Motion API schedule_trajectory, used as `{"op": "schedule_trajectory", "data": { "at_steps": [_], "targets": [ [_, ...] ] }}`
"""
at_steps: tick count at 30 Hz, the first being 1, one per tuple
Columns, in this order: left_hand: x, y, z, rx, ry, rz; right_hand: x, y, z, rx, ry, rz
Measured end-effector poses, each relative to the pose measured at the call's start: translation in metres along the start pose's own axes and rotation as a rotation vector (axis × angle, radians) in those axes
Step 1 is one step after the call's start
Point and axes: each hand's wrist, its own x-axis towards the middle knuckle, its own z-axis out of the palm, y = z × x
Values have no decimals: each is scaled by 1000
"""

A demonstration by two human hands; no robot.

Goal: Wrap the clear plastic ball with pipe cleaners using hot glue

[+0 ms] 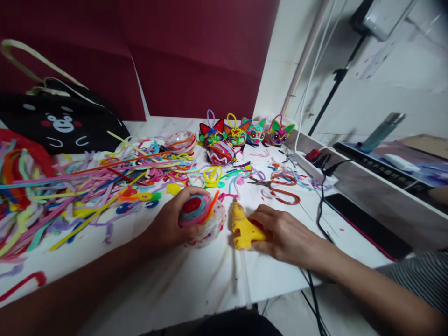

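Note:
My left hand [175, 217] is wrapped round a clear ball [214, 228], partly covered with coils of red, blue and pink pipe cleaner. An orange pipe cleaner [211, 207] runs across the ball, its upper end sticking out past the edge. My right hand [280, 231] grips a yellow hot glue gun [245, 226], nozzle pointing away from me and close to the ball's right side. From the gun's rear a clear glue stick [246, 280] extends toward the table's front edge. Orange-handled scissors [280, 186] lie beyond my right hand.
Loose pipe cleaners [87, 186] cover the table's left. Several finished cat-eared ornaments [236, 133] stand at the back, with another wrapped ball [221, 153] before them. A phone [367, 226] and black cables [320, 210] lie right. A black bag [63, 121] sits back left.

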Motion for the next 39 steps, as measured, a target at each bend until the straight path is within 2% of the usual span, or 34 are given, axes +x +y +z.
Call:
{"op": "schedule_trajectory", "data": {
  "at_steps": [3,6,9,12,17,23,33,39],
  "targets": [
    [1,2,1,84,-14,16,0,1,-4,-68,0,-62],
    [2,3,5,133,8,94,5,-4,-10,-57,174,-178],
    [3,3,7,156,6,171,18,-16,-12,63,340,-327],
    [4,3,8,168,-4,186,36,-25,-9,124,296,-365],
    [5,7,8,159,-20,159,53,-26,-4,356,249,-272],
    [3,2,9,175,-7,146,53,-24,-5,620,75,-65],
    [5,3,9,143,-49,173,66,-27,-4,427,167,-29],
    [4,0,8,141,-71,189,73,-31,-4,341,149,-5]
  ]
}}
